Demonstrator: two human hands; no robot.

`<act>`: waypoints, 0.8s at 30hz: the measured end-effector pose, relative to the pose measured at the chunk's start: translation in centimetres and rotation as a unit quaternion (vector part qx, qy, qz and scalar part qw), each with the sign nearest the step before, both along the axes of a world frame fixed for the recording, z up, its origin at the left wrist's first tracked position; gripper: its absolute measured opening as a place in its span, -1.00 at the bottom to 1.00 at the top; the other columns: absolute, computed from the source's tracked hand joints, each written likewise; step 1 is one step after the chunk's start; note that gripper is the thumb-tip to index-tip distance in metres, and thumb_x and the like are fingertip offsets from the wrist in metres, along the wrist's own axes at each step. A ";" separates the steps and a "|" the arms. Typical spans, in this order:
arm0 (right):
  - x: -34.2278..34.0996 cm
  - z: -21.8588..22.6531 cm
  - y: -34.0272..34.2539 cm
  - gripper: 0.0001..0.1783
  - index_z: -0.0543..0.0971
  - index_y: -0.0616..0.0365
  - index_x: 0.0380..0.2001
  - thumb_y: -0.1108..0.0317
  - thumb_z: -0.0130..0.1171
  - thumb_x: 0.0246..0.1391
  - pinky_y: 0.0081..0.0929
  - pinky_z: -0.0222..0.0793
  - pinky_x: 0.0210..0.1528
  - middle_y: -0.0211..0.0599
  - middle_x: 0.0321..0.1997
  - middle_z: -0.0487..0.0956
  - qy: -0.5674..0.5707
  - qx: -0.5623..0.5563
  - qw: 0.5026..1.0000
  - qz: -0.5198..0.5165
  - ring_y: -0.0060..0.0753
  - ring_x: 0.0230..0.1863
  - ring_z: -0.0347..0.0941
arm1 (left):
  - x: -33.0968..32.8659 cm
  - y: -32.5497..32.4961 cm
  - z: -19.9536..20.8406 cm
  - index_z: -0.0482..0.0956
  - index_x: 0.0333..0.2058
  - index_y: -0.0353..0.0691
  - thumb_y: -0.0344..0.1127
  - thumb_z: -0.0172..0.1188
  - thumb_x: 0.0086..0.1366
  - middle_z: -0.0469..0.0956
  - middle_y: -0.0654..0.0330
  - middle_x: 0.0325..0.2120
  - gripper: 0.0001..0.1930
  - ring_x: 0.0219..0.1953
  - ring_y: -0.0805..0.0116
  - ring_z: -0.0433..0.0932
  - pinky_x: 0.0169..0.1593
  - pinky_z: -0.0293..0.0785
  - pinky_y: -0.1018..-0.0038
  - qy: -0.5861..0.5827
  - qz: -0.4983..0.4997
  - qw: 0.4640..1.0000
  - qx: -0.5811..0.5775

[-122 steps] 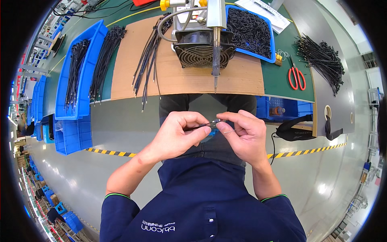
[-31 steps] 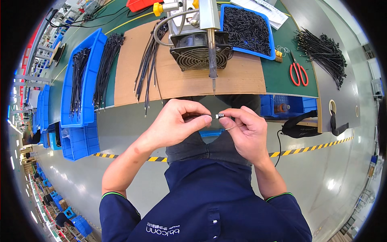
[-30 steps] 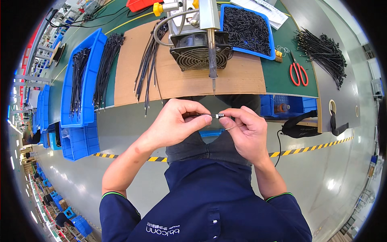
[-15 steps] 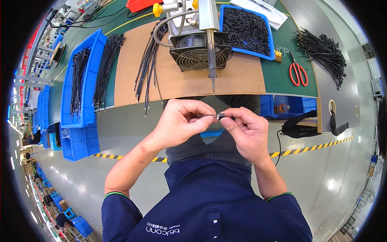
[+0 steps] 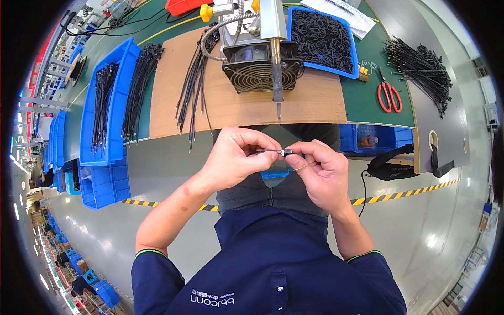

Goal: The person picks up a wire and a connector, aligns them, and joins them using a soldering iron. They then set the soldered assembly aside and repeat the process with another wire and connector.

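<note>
My left hand (image 5: 236, 158) is closed in a pinch on a thin black cable, most of which is hidden in the fingers. At the cable's end is a small black connector (image 5: 286, 152) with a pale metal part. My right hand (image 5: 324, 176) pinches the connector from the other side, thumb and forefinger closed. A thin pale wire (image 5: 301, 168) runs by the right thumb. Both hands are in front of the table edge, just below the tip of an upright soldering iron (image 5: 279, 107), which is apart from the connector.
A fan (image 5: 257, 76) stands behind the iron on a cardboard sheet (image 5: 320, 102). Black cables (image 5: 191, 86) lie left of it, beside a blue bin (image 5: 113, 147). A blue tray (image 5: 353, 58) of small black parts, red-handled scissors (image 5: 389, 97) and a cable bundle (image 5: 420, 71) are on the right.
The whole view has shifted very slightly. Both hands keep the same pinch on the cable and connector, with hardly any movement.
</note>
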State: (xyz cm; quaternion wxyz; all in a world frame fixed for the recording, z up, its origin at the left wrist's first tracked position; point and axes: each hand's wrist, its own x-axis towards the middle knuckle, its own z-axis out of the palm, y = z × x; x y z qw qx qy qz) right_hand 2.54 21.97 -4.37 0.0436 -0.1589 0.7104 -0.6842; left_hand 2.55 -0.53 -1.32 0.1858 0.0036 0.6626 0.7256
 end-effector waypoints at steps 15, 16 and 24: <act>-1.4 0.5 1.3 -0.78 0.63 0.32 0.04 0.50 0.23 0.39 -0.66 0.40 -0.28 -0.46 -0.36 0.64 -0.020 -0.023 0.999 -0.028 -0.68 -0.39 0.44 | -0.6 0.1 0.3 0.76 -0.33 -0.43 -0.58 0.33 0.27 0.77 0.19 -0.24 -0.94 -0.46 0.75 0.39 -0.40 0.32 0.69 0.130 0.058 0.979 -0.149; -1.3 0.8 1.3 -0.81 0.64 0.32 0.01 0.49 0.23 0.41 -0.64 0.45 -0.26 -0.40 -0.33 0.70 -0.006 0.018 0.999 -0.035 -0.67 -0.35 0.51 | -0.7 0.1 0.2 0.76 -0.33 -0.43 -0.58 0.33 0.27 0.77 0.19 -0.24 -0.94 -0.46 0.75 0.39 -0.40 0.32 0.69 0.129 0.058 0.979 -0.149; -1.2 0.8 0.4 -0.85 0.70 0.30 -0.29 0.60 0.48 0.06 -0.41 0.65 -0.12 -0.12 -0.18 0.79 0.232 0.095 0.963 -0.096 -0.28 -0.19 0.76 | -1.1 0.9 -0.1 0.75 -0.33 -0.44 -0.59 0.33 0.27 0.76 0.18 -0.25 -0.95 -0.46 0.74 0.40 -0.38 0.35 0.70 0.172 0.091 0.968 -0.159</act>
